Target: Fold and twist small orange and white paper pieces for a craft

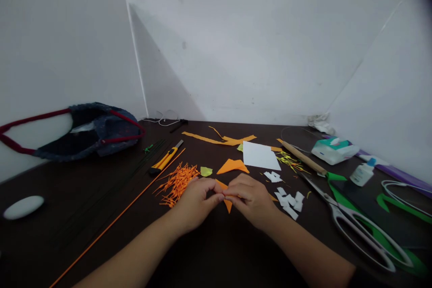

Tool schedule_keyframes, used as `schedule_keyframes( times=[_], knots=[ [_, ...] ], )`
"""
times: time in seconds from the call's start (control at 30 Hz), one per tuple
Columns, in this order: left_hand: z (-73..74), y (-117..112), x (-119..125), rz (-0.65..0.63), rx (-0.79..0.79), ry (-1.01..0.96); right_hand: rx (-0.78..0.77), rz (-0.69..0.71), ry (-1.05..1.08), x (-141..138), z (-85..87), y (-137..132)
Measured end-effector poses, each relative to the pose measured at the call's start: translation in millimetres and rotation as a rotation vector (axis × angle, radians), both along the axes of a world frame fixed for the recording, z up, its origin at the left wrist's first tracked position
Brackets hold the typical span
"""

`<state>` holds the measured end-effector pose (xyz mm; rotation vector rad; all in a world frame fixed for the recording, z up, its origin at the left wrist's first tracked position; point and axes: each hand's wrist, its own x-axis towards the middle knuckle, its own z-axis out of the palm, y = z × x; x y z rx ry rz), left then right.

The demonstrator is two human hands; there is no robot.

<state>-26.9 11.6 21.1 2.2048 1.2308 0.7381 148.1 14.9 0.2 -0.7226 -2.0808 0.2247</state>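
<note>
My left hand (199, 200) and my right hand (251, 198) meet at the middle of the dark table, thumbs and fingertips pinched together. A small orange paper piece shows faintly between the fingertips; most of it is hidden. Just under and behind them lies a cut piece of orange crepe paper (228, 207), partly covered by my fingers. Against my left hand sits a pile of thin twisted orange paper bits (182, 182). Beyond the hands are a folded orange paper piece (232, 166) and a small yellow-green scrap (206, 171).
Left are a yellow utility knife (165, 159), a long orange stick (124, 211), a denim bag (97, 130) and a white oval object (23, 207). Right are white paper scraps (290, 202), a white sheet (260, 155), large scissors (354, 229), a glue bottle (362, 173) and green strips (337, 184).
</note>
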Motion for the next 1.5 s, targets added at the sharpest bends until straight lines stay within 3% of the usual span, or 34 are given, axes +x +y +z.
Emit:
schedule_keyframes(
  times=[0.07, 0.23, 0.3, 0.4, 0.5, 0.63, 0.97, 1.17, 1.37, 1.5],
  knots=[
    [-0.8, -0.3, 0.6, 0.017, 0.04, 0.015, -0.066, 0.013, 0.018, 0.8, 1.0, 0.1],
    [-4.6, -0.6, 0.2, 0.018, 0.244, 0.113, -0.426, 0.036, 0.114, 2.8, 3.0, 1.1],
    [-5.1, -0.5, -0.6, 0.023, 0.261, 0.125, -0.482, 0.024, 0.128, 2.8, 3.1, 1.8],
    [-4.2, 0.5, -1.9, 0.01, 0.128, 0.073, -0.422, 0.0, 0.132, 2.6, 1.7, 2.6],
    [-3.7, 2.0, -2.4, -0.085, -0.047, -0.028, -0.268, -0.01, 0.114, 2.2, -0.7, 2.6],
    [-4.1, 2.8, -0.7, -0.056, -0.095, -0.071, -0.141, -0.005, 0.047, 2.1, -2.9, 2.2],
    [-1.0, -3.9, 5.8, 0.126, 0.173, 0.062, -0.366, 0.014, 0.142, 0.8, 3.3, -0.9],
    [-1.9, -0.5, 0.8, -0.015, -0.046, -0.082, -0.27, 0.026, 0.115, 3.5, 1.9, 1.7],
    [-8.5, 1.9, 1.5, -0.006, -0.206, -0.249, -0.165, 0.035, 0.068, 3.6, 2.2, 1.9],
    [-6.0, -1.2, 3.2, 0.042, -0.143, -0.183, -0.204, 0.069, 0.085, 2.9, 3.1, 0.1]
  ],
)
